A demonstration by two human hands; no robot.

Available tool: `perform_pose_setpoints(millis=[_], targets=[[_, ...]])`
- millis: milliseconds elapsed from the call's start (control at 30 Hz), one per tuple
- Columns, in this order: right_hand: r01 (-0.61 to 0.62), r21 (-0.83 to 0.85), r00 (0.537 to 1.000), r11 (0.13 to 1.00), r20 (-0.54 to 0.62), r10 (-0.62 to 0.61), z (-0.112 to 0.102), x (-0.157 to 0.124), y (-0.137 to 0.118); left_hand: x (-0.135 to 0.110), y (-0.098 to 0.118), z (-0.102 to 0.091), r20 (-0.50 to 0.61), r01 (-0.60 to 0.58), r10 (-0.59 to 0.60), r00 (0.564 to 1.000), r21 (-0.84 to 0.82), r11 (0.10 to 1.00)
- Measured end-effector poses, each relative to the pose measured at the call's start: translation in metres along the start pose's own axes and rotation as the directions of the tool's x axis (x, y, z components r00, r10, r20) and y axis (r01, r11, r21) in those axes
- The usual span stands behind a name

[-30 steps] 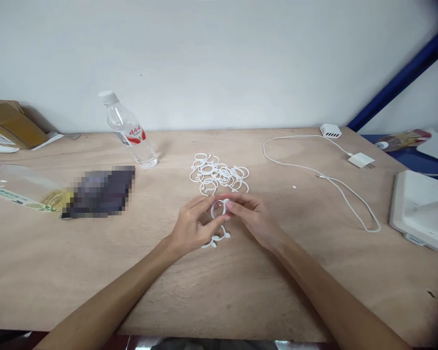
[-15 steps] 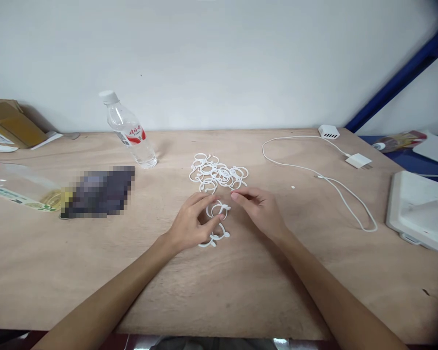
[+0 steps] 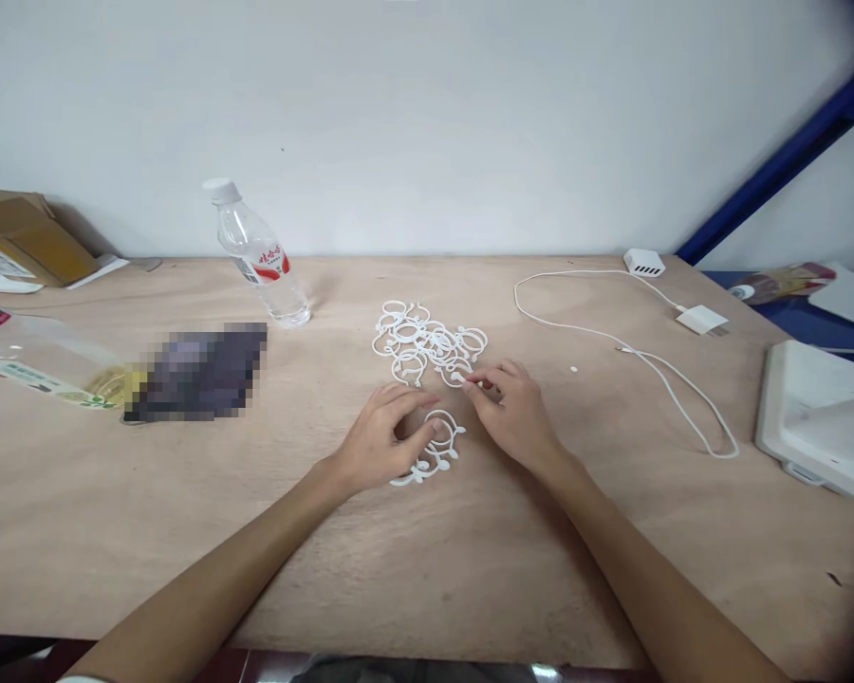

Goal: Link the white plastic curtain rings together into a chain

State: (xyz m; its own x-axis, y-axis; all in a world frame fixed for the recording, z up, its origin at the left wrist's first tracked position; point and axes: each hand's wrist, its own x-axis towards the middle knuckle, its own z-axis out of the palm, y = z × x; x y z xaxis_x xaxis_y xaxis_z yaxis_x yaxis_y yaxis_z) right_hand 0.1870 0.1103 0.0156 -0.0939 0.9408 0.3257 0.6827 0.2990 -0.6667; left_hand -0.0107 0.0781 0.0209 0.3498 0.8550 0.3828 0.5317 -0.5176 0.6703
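Observation:
A heap of white plastic rings (image 3: 427, 343) lies in the middle of the wooden table (image 3: 413, 560). Nearer to me, a short chain of linked white rings (image 3: 437, 448) rests on the table. My left hand (image 3: 384, 438) lies over the chain's left side, thumb and fingertips on its top ring. My right hand (image 3: 512, 410) reaches to the heap's near edge, and its thumb and forefinger pinch a ring there.
A tilted water bottle (image 3: 260, 256) stands at the back left, with a dark blurred object (image 3: 199, 372), plastic packets (image 3: 35, 365) and a cardboard box (image 3: 25, 242) further left. A white charger and cable (image 3: 655, 356) lie to the right, beside a white device (image 3: 818, 417).
Both hands held one ring together in the air. The left hand has lowered it onto the chain on the table. The right hand let go and moved up to the heap.

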Motion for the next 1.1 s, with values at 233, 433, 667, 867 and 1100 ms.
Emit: perform_pose_setpoints(millis=[233, 433, 667, 867, 1100], targets=[[-0.262, 0.249, 0.951, 0.932, -0.098, 0.293, -0.011, 0.002, -0.019, 0.001, -0.007, 0.005, -0.068, 0.021, -0.021, 0.997, 0.003, 1.0], [-0.311, 0.198, 0.937, 0.93, -0.099, 0.335, -0.015, 0.004, -0.015, 0.002, -0.005, 0.004, -0.058, 0.031, -0.03, 0.998, 0.01, 0.999], [-0.304, 0.297, 0.93, 0.905, -0.114, 0.35, -0.008, 0.009, 0.001, 0.015, -0.003, 0.007, -0.045, 0.03, -0.028, 0.999, 0.062, 0.998], [-0.332, 0.454, 0.899, 0.827, -0.113, 0.423, -0.006, 0.011, 0.005, 0.056, 0.001, 0.026, 0.117, 0.008, -0.042, 0.992, 0.275, 0.961], [-0.332, 0.362, 0.903, 0.871, -0.145, 0.404, -0.008, 0.01, 0.008, 0.085, -0.006, 0.029, 0.18, -0.065, -0.026, 0.983, 0.486, 0.871]])
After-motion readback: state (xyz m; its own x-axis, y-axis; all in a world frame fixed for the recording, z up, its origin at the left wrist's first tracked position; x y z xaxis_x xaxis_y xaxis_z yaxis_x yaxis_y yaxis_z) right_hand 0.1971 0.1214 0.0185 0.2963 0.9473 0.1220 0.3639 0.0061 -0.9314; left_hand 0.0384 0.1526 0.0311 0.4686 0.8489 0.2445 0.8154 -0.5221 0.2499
